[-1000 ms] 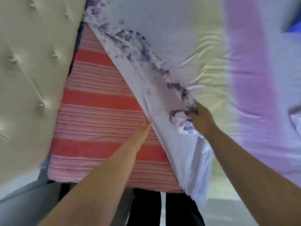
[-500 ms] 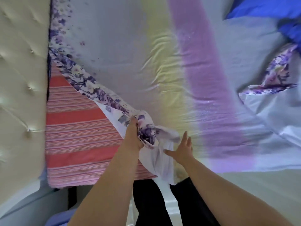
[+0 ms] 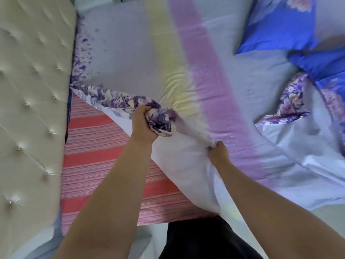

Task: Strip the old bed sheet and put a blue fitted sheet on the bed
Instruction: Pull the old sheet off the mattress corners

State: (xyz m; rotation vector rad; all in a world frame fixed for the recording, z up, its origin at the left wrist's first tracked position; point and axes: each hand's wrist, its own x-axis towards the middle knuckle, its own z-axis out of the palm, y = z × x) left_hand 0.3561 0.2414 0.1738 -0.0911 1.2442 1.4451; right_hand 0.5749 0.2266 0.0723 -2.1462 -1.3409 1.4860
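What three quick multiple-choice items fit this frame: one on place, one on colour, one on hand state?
1. Where is the striped mattress laid bare?
A. at the corner beside the tufted headboard
B. under the blue pillow
C. nowhere

2. What colour is the flower print on the old sheet?
A. green
B. purple
C. orange

3. What is the left hand doing?
A. lying flat on the mattress
B. hanging idle
C. gripping bunched sheet

Answers: 1 A, the stripes show next to the headboard; 2 B, the border print is purple; 3 C, its fingers curl round the bunch, while the right hand pinches the sheet edge.
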